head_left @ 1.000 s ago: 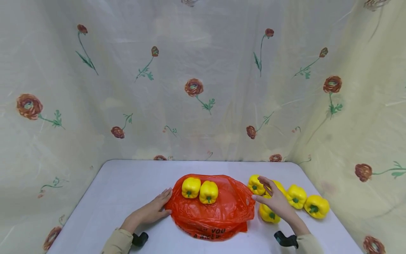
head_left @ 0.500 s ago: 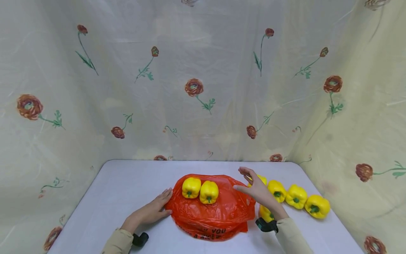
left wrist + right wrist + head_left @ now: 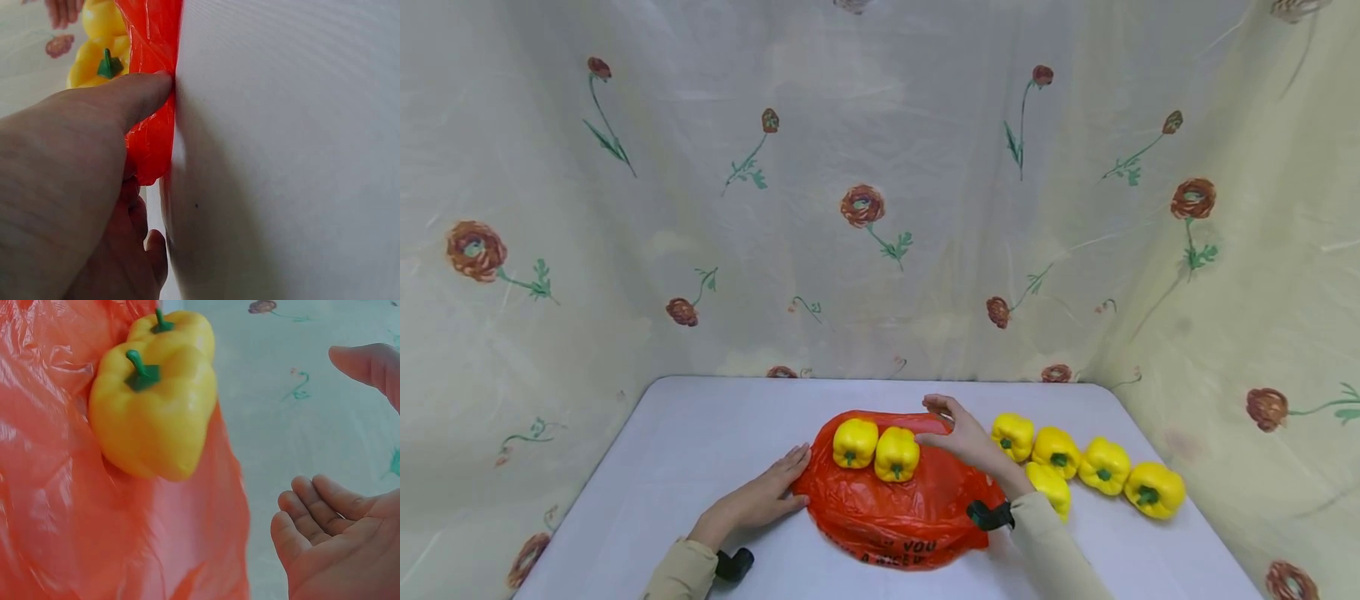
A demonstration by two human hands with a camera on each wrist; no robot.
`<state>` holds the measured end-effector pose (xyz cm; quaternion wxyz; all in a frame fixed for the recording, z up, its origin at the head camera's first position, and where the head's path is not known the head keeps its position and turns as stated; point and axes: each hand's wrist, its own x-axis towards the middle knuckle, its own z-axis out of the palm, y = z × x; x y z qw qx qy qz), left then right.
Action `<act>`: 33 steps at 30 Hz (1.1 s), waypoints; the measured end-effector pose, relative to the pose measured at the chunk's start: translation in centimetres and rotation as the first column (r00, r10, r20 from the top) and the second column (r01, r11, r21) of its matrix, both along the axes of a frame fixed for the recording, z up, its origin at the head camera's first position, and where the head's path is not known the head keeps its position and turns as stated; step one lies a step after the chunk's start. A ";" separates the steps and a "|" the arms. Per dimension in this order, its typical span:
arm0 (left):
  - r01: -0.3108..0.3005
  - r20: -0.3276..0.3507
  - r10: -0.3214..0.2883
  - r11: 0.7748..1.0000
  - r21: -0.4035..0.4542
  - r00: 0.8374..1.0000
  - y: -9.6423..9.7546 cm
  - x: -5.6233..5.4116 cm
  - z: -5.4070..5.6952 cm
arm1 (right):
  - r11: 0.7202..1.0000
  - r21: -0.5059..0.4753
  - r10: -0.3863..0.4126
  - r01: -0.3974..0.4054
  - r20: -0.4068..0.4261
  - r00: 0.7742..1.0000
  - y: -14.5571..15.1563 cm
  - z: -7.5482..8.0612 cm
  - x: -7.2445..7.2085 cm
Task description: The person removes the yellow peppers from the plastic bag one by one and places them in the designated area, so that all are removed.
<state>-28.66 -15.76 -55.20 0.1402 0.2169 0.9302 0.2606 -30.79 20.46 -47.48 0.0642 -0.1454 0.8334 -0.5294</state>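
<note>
A red plastic bag (image 3: 876, 508) with dark lettering lies flattened on the white table. Two yellow bell peppers sit side by side on it, a left one (image 3: 854, 442) and a right one (image 3: 897, 455); their green stems show in the right wrist view. My left hand (image 3: 763, 493) rests at the bag's left edge, fingers outstretched, and its thumb (image 3: 147, 90) touches the red plastic. Over the bag's right part hovers my right hand (image 3: 964, 437), thumb and fingers apart, beside the right pepper. Nothing is between its fingers, and the right wrist view shows a gap to the peppers.
Several more yellow bell peppers (image 3: 1103, 465) stand on the table right of the bag, one of them (image 3: 1049, 488) close to my right forearm. A floral curtain (image 3: 925, 275) hangs behind the white table (image 3: 715, 408) and along both sides.
My right hand has moved left, from the loose peppers at the right to above the bag near the two peppers. The pepper under the right forearm has shifted slightly. My left hand stays put.
</note>
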 end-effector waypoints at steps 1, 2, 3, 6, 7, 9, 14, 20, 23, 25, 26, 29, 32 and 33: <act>-0.003 0.001 0.003 1.000 -0.003 1.000 0.0 0.0 0.0 | 1.000 0.001 0.001 -0.001 0.014 1.000 -0.3 -0.2 -0.1; -0.004 0.000 0.004 1.000 0.002 1.000 0.0 0.0 0.0 | 1.000 0.007 -0.002 0.002 0.028 1.000 -0.5 -0.4 -0.2; -0.004 0.002 0.004 1.000 0.005 1.000 0.0 0.0 0.0 | 1.000 0.011 -0.004 0.004 0.042 0.999 -0.8 -0.7 -0.4; 0.000 0.006 0.000 1.000 0.012 1.000 0.0 0.0 0.1 | 0.999 0.040 -0.021 0.018 0.062 0.998 -1.3 -1.6 -0.7; -0.001 0.009 0.001 1.000 0.014 1.000 0.1 0.0 0.1 | 0.999 0.050 -0.024 0.020 0.068 0.997 -1.5 -1.9 -0.7; -0.001 0.014 0.001 1.000 0.016 1.000 0.1 0.1 0.0 | 0.998 0.060 -0.020 0.016 0.072 0.997 -1.7 -2.4 -0.9; -0.004 0.018 0.004 1.000 0.012 1.000 0.1 0.1 0.1 | 0.998 0.054 0.016 -0.021 0.080 0.997 -2.0 -3.4 -1.1; -0.001 0.017 0.000 1.000 0.011 1.000 0.0 0.2 0.2 | 0.994 0.103 0.028 -0.035 0.076 0.997 -2.2 -4.5 -1.4; 0.001 0.017 -0.001 1.000 0.008 1.000 0.0 0.1 0.0 | 0.991 0.132 0.026 -0.036 0.075 0.997 -2.2 -5.0 -1.5; -0.001 0.015 0.001 1.000 0.010 1.000 0.0 0.1 0.0 | 0.989 0.144 0.022 -0.033 0.080 0.997 -2.3 -5.3 -1.6; -0.001 0.013 0.001 1.000 0.009 1.000 0.0 0.1 -0.1 | 0.988 0.150 0.020 -0.032 0.082 0.996 -2.3 -5.4 -1.6; -0.003 0.008 0.003 1.000 0.007 1.000 0.0 0.0 -0.1 | 0.986 0.159 0.023 -0.039 0.100 0.995 -2.3 -5.8 -1.7; -0.004 0.009 0.004 1.000 0.004 1.000 0.1 0.0 -0.2 | 0.986 0.159 0.028 -0.047 0.117 0.993 -2.3 -6.0 -1.8; -0.006 0.011 0.006 1.000 0.003 1.000 0.0 0.0 -0.2 | 0.987 0.151 0.031 -0.050 0.124 0.992 -2.3 -6.1 -1.8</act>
